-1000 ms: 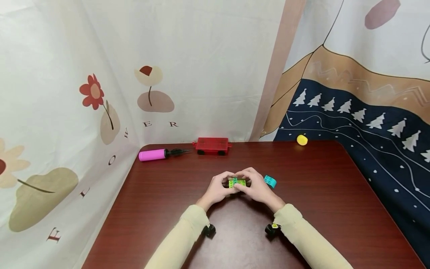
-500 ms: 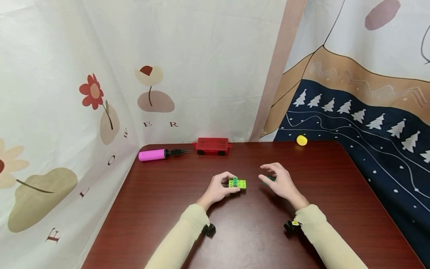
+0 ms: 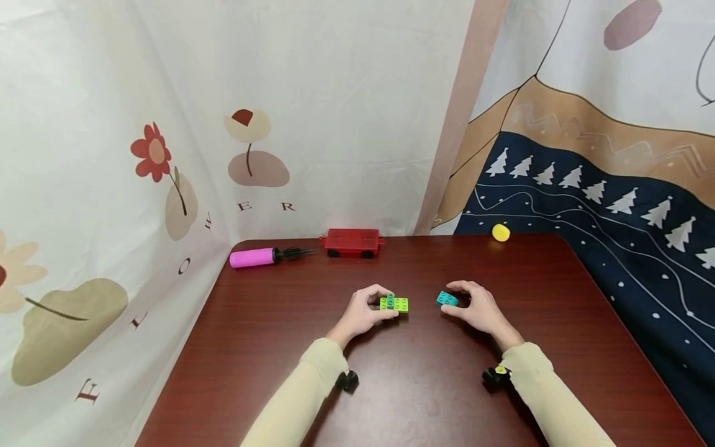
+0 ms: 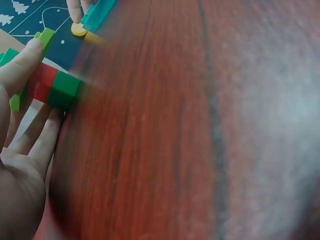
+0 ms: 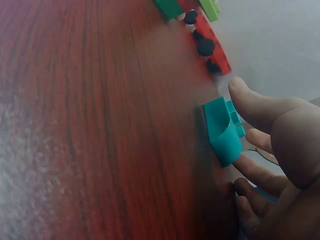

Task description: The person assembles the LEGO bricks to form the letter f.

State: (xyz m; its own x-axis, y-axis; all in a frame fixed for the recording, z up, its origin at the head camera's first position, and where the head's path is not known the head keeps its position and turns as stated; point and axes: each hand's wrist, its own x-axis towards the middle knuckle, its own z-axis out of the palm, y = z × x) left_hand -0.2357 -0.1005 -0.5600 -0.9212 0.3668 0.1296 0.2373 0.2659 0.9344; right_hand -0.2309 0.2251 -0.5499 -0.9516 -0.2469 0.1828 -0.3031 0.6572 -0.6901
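A dark wooden table (image 3: 279, 347) before printed curtains; the left hand (image 3: 360, 312) pinches a green brick stack (image 3: 394, 303) at centre; the right hand (image 3: 480, 308) closes on a teal brick (image 3: 447, 298) just beside it; likely a pickup, calling for lifting it toward the stack.

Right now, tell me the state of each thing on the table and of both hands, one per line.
left hand: grips the green brick stack
green brick stack: assembled, held at the table
right hand: pinches the teal brick
teal brick: separate from the stack, on the table
red wheeled base: standing on its wheels, untouched
pink pump: lying on its side
yellow piece: resting at the table's far edge
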